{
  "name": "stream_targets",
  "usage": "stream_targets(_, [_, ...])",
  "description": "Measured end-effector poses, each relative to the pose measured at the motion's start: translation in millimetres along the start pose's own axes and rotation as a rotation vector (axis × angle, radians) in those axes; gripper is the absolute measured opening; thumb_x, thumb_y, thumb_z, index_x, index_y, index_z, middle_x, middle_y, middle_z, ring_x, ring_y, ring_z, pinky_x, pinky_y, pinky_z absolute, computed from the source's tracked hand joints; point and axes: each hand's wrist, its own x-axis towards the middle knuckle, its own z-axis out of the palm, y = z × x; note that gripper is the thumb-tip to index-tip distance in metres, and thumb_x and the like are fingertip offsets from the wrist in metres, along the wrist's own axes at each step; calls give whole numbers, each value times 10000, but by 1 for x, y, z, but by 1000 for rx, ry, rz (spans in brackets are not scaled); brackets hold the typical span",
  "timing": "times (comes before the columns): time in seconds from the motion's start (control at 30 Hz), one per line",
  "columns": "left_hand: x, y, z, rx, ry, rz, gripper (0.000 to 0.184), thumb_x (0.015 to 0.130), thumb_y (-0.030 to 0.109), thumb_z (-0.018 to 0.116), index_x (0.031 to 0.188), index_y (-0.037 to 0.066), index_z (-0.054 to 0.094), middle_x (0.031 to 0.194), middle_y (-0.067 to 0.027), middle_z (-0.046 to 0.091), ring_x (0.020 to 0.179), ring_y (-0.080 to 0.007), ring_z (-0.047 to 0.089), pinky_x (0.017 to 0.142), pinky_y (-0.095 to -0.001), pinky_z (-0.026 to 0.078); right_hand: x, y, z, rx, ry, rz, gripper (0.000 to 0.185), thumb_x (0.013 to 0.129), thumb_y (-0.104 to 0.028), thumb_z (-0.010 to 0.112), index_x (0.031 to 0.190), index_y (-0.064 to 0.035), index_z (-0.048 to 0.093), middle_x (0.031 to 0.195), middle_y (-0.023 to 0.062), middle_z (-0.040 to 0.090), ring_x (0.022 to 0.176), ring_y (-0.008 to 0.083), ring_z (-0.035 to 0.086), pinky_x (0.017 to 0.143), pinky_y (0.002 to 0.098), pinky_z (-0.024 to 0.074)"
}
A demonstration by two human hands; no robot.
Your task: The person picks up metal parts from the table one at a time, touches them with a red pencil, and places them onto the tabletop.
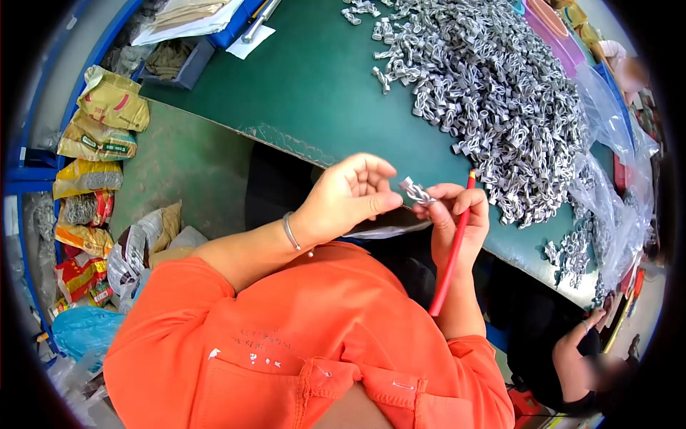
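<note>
My right hand [461,225] pinches a small silvery twisted metal piece [416,193] between thumb and forefinger. The same hand also holds a slim red stick [451,261], yellowish near its upper end, which slants down along the palm toward the wrist. Just left of the metal piece is my left hand [350,196], its fingers loosely curled and the thumb apart from them, with nothing visible in it. Both hands are above the near edge of the green table [300,93]. Beyond them a large heap of similar metal pieces [493,93] covers the table's right part.
Clear plastic bags [614,186] lie along the heap's right side, by a smaller cluster of pieces [572,254]. Papers [189,18] and a grey bin [179,64] are at the back left. Printed sacks [107,118] line the left. Another person's hand [575,350] shows lower right.
</note>
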Motion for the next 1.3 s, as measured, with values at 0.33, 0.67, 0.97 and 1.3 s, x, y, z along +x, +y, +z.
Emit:
stream_targets(0.33, [-8, 0, 5, 245, -10, 366, 207, 824, -71, 630, 1025, -51, 583, 984, -90, 579, 924, -157, 621, 781, -269, 522, -8, 0, 0, -407, -123, -246, 368, 721, 131, 697, 840, -49, 400, 994, 166, 592, 841, 181, 613, 752, 291, 524])
stream_targets(0.67, [-8, -3, -21, 905, -96, 246, 263, 770, -24, 667, 1025, -42, 609, 931, -104, 596, 741, -145, 649, 650, -244, 536, 16, -79, 5, 136, 18, -421, 96, 919, -145, 510, 946, -126, 419, 792, 19, 427, 716, 143, 406, 676, 309, 376])
stream_targets(0.97, [144, 36, -49, 1357, 318, 676, 460, 786, 262, 711, 1184, 76, 577, 1118, -126, 524, 934, -255, 554, 790, -337, 482, 24, -194, 71, 931, -468, -1247, 86, 755, 52, 561, 732, -26, 534, 737, 14, 579, 729, 144, 592, 837, 349, 536])
stream_targets(1.3, [130, 12, -28, 1377, 160, 712, 275, 758, 117, 697, 1023, 69, 640, 1150, -101, 546, 967, -318, 520, 868, -389, 438, 12, -213, 63, 786, -202, -1120, 160, 731, 86, 541, 654, -48, 498, 690, 6, 526, 652, 138, 543, 781, 357, 535])
